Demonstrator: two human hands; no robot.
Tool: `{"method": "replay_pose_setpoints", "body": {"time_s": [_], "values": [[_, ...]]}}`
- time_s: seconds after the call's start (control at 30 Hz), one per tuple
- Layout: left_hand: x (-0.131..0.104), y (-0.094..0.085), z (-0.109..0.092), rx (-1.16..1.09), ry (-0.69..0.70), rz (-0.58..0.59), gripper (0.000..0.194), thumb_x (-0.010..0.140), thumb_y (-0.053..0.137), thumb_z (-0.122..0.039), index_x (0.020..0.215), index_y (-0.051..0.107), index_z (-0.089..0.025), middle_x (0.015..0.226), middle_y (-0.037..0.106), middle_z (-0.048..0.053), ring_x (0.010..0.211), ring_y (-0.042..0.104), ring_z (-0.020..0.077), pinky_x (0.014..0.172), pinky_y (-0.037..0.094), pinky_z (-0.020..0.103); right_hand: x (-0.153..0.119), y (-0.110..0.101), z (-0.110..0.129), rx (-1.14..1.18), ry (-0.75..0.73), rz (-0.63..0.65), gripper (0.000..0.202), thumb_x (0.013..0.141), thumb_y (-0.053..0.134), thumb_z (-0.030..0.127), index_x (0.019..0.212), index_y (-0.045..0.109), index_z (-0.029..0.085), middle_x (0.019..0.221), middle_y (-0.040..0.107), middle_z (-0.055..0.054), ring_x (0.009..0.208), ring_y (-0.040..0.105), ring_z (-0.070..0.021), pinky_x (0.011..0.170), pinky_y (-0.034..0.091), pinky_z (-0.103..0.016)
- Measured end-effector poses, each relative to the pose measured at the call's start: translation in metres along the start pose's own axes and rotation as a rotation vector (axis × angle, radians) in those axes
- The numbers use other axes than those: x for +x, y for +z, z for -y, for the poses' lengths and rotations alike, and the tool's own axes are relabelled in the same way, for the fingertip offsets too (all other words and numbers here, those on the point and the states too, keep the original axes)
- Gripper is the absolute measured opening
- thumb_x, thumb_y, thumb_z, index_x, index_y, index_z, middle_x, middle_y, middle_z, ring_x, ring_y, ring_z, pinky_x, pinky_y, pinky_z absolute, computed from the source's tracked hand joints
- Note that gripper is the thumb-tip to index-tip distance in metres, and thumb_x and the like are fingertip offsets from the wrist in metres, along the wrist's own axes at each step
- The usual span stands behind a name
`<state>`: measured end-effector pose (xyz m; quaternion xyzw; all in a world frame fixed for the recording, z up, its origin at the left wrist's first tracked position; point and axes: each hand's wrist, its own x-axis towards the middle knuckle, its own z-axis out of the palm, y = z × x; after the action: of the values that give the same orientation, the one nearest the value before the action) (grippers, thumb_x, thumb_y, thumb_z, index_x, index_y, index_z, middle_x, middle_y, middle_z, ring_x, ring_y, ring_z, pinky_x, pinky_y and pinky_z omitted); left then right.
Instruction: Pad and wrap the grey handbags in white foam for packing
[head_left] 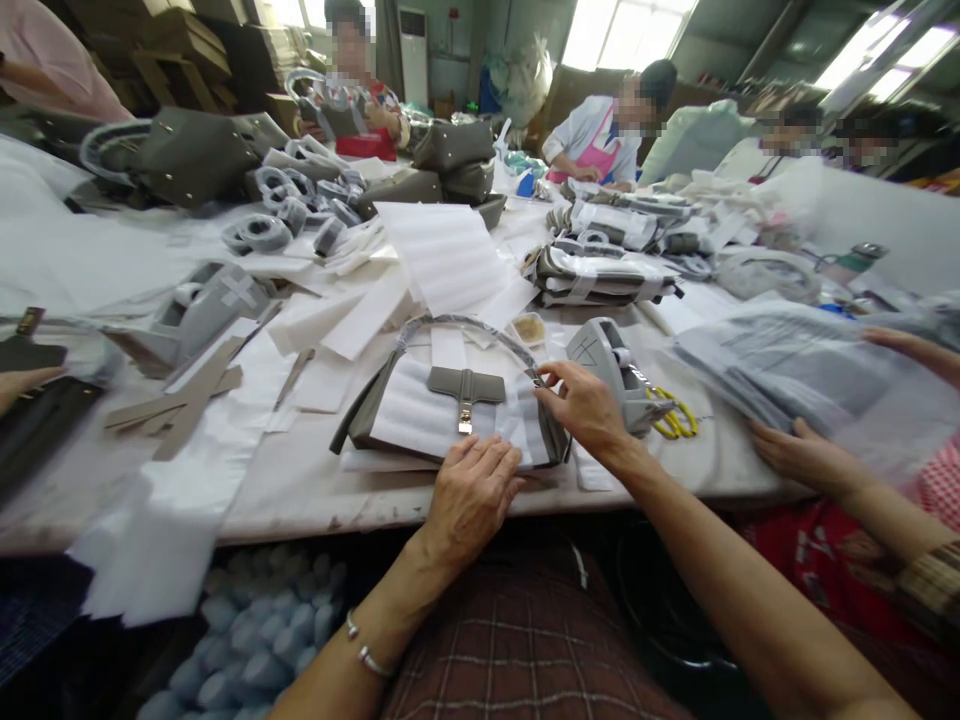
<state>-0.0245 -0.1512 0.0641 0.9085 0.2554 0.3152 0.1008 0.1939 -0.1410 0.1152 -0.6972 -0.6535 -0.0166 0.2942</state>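
A dark grey-green handbag (364, 415) lies on the table before me, its front covered by white foam sheet (409, 405). Its flap strap (466, 386) with a metal clasp (466, 420) lies over the foam. The wrapped handle (472, 322) arches up behind the bag. My left hand (474, 490) rests on the bag's lower front edge just below the clasp, fingers bent and side by side. At the bag's right side, my right hand (585, 400) pinches the handle's end near its metal fitting.
A grey tape dispenser (600, 350) and yellow-handled scissors (677, 415) lie to the right. Foam sheets (442, 255) and cardboard strips (176, 400) spread left and behind. A person's hands hold a wrapped item (780, 360) at right. More bags (191, 155) are piled behind.
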Motion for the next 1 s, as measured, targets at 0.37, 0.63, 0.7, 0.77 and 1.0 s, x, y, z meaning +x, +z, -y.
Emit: {"method": "replay_pose_setpoints", "body": {"time_s": [0.37,0.63,0.7,0.77,1.0], "values": [[0.002,0.005,0.007,0.073,0.107,-0.115,0.024,0.096,0.053,-0.020,0.119,0.061,-0.021,0.114,0.072,0.006,0.109,0.066,0.0231,0.099,0.043,0.040,-0.027,-0.115,-0.115,0.270,0.716,-0.056,0.021,0.077,0.070,0.036,0.084,0.073,0.016,0.086,0.074,-0.009,0.078,0.066,-0.0208,0.074,0.050,-0.032],[0.001,0.008,0.010,0.139,0.138,-0.126,0.025,0.101,0.045,-0.023,0.120,0.061,-0.021,0.115,0.072,0.005,0.108,0.066,0.0220,0.100,0.039,0.039,-0.007,-0.080,-0.131,0.573,0.782,0.035,0.026,0.070,0.075,0.039,0.072,0.069,0.014,0.070,0.071,-0.006,0.058,0.060,-0.0120,0.051,0.044,-0.020],[0.000,0.008,0.010,0.140,0.141,-0.129,0.025,0.102,0.043,-0.024,0.120,0.061,-0.021,0.115,0.072,0.005,0.109,0.066,0.0220,0.101,0.038,0.039,-0.006,-0.083,-0.128,0.607,0.774,-0.011,0.023,0.070,0.073,0.037,0.073,0.067,0.014,0.072,0.071,-0.007,0.058,0.060,-0.0121,0.052,0.044,-0.021],[0.001,0.008,0.010,0.141,0.142,-0.126,0.026,0.102,0.043,-0.024,0.121,0.060,-0.020,0.115,0.072,0.005,0.109,0.065,0.0220,0.101,0.037,0.039,-0.008,-0.090,-0.121,0.616,0.763,-0.061,0.020,0.069,0.072,0.034,0.072,0.066,0.015,0.071,0.070,-0.007,0.057,0.058,-0.0120,0.053,0.045,-0.022],[0.000,0.008,0.011,0.124,0.141,-0.118,0.025,0.101,0.046,-0.022,0.121,0.060,-0.020,0.116,0.072,0.005,0.110,0.065,0.0223,0.102,0.037,0.040,-0.053,-0.101,-0.104,0.534,0.772,-0.158,0.020,0.063,0.066,0.039,0.062,0.062,0.020,0.060,0.060,-0.001,0.053,0.047,-0.0118,0.050,0.037,-0.024]]}}
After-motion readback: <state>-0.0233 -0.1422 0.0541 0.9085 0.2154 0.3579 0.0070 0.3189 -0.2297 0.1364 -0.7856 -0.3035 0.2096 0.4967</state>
